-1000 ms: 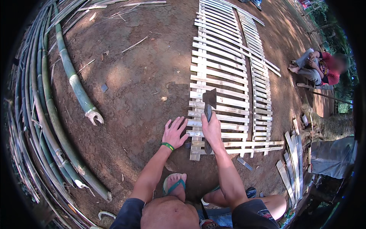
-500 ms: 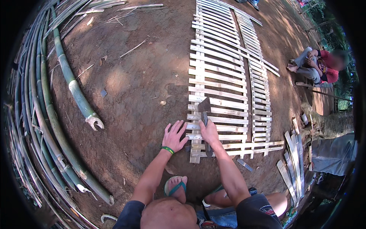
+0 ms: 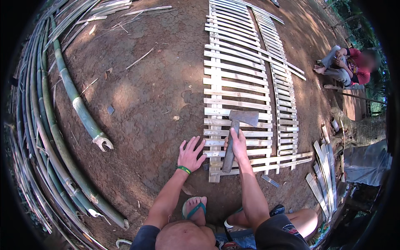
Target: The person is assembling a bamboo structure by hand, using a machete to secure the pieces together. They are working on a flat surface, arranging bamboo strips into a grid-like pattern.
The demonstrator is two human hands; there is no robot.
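My right hand (image 3: 238, 146) is wrapped round the handle of a hatchet (image 3: 246, 118). Its broad dark blade is turned side-on and points right, over the slats of a bamboo panel (image 3: 216, 83). My left hand (image 3: 191, 152) has its fingers spread beside the panel's left edge, near the bottom. The thumb reaches the end of one slat; whether it presses on it I cannot tell. Pale split-bamboo slats lie crosswise over long strips, and a narrower slatted panel (image 3: 286, 106) runs alongside on the right.
Long green bamboo poles (image 3: 58, 137) line the left side, and a thick pole with a notched end (image 3: 102, 141) lies nearer. Loose bamboo strips (image 3: 323, 179) are piled at the right. A seated person (image 3: 348, 66) is at the far right. A small flat piece (image 3: 270, 180) lies below the panel.
The hatchet has turned in my right hand, so its blade now shows broadside and points right. My left hand stays spread by the panel's edge. The view has shifted slightly.
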